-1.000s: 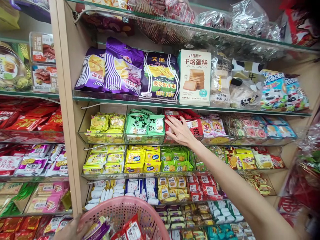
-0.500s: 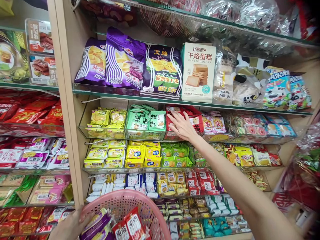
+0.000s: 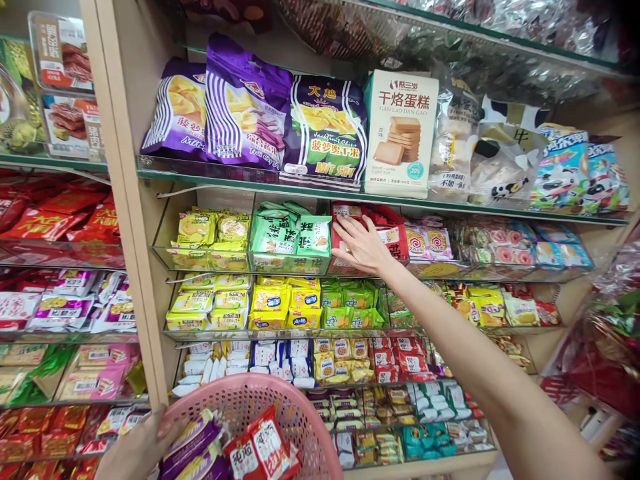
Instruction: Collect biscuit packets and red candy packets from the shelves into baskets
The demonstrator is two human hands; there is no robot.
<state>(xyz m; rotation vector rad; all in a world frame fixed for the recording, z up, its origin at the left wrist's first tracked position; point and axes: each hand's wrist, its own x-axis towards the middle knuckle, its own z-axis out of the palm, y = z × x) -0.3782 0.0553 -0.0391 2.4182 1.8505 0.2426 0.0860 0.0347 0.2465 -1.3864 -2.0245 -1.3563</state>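
Left fingers: clamped on the left rim of the pink basket.
Purple packets: inside the basket, beside red-and-white packets.
Right fingers: spread apart over red packets in a clear bin.
Green packets: just left.
Upper shelf: purple snack bags standing left of a cream box.

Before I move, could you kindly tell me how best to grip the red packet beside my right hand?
I would pinch the red packet by its upper edge, coming from the front: a clear wall stands before its lower part, and the glass shelf above seems to limit a top approach.
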